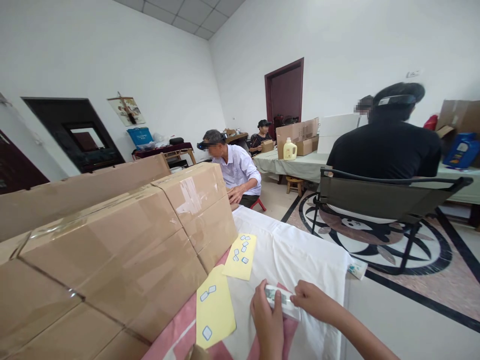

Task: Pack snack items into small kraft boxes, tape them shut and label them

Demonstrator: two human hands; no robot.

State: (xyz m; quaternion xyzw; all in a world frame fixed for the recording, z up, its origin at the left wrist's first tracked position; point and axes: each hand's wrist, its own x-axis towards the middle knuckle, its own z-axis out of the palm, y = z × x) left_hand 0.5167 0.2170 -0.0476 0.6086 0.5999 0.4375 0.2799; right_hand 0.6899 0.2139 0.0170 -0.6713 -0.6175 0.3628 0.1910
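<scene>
My left hand [267,316] is wrapped round a small white handheld device [292,306] with a greyish screen-like window, its thumb lying along the front. At the device's right end, the fingers of my right hand [310,299] are curled closed against it; exactly how they grip is hidden. Two yellow sheets lie to the left of my hands. The nearer yellow sheet [221,315] and the farther yellow sheet [247,267] bear blue-outlined, rounded square shapes, scattered on each.
Taped cardboard boxes [112,250] form a wall along the left. A white cloth [262,225] covers the table. Beyond the boxes sits a person in a light shirt [240,165]; another in black [386,145] occupies a folding chair [375,195] at right. A small packet [357,269] lies by the table edge.
</scene>
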